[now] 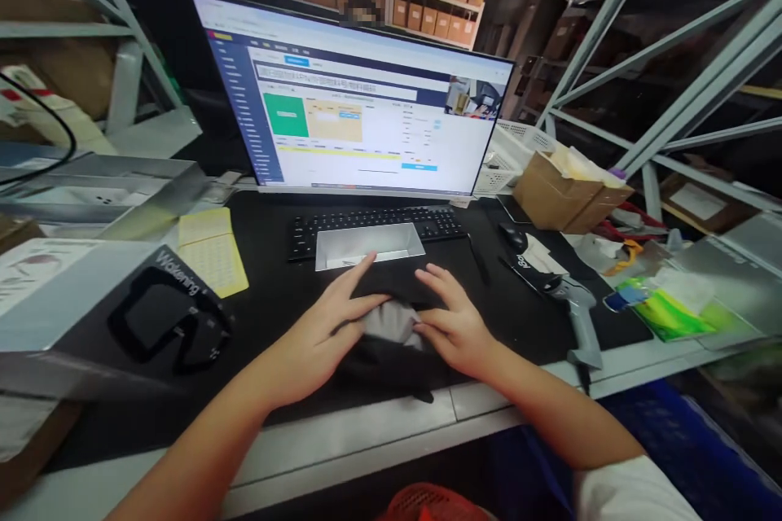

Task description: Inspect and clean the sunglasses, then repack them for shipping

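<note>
Both hands rest on a black soft item with a grey patch (391, 324) lying on the black desk mat (269, 317) in front of me. My left hand (333, 317) lies flat on its left side, fingers stretched toward a grey plastic bag (370, 245) propped on the keyboard (372, 224). My right hand (452, 321) presses the item's right side with fingers spread. Whether either hand grips the fabric cannot be told.
A large monitor (360, 98) stands behind the keyboard. A boxed product marked "Wakening" (91, 309) and yellow label sheets (211, 252) lie at left. A mouse (513, 236), a barcode scanner (574, 309), a cardboard box (565, 191) and green packets (665, 309) lie at right. Metal shelving surrounds the desk.
</note>
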The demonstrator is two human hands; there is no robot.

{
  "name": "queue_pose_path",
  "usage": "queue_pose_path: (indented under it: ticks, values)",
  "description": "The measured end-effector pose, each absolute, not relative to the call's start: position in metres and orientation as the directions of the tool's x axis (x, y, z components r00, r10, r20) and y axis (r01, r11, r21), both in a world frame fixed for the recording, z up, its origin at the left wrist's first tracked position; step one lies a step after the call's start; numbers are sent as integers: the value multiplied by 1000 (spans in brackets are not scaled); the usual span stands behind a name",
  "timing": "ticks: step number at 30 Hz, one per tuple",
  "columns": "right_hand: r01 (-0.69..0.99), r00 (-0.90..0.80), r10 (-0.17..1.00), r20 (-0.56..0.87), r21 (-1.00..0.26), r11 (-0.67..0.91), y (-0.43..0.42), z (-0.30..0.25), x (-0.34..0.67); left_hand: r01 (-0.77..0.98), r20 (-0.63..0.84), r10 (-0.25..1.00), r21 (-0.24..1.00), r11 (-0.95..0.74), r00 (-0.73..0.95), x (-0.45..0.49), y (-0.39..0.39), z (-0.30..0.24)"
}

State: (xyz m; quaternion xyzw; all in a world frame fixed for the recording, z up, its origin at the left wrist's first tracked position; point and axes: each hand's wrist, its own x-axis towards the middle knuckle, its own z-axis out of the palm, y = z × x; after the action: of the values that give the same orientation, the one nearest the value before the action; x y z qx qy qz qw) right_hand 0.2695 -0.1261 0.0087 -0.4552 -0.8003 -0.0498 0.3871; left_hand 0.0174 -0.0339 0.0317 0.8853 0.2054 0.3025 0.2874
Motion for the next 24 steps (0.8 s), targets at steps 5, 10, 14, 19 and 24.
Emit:
queue_pose_path:
  ticks: [5, 10, 14, 19, 24]
  values:
    - [752, -127, 637, 760, -345, 562, -133, 11, 272, 60, 433, 526, 728, -683, 732, 26, -39, 26]
    - [694, -104, 554, 826, -339, 636, -131, 5, 281, -110, 432, 689, 881, -460, 581, 49, -40, 6]
    - [654, -22, 581, 813, -428, 623, -124, -2, 286, -166, 306, 784, 952, -257, 541, 61, -37, -8]
    - [522, 136, 607, 783, -577, 628, -118, -5, 285, -181, 199, 818, 976, -119, 539, 66, -35, -14]
    - [518, 192, 606, 772, -604, 606, -119, -9, 287, -156, 197, 823, 979, -133, 533, 68, -38, -15]
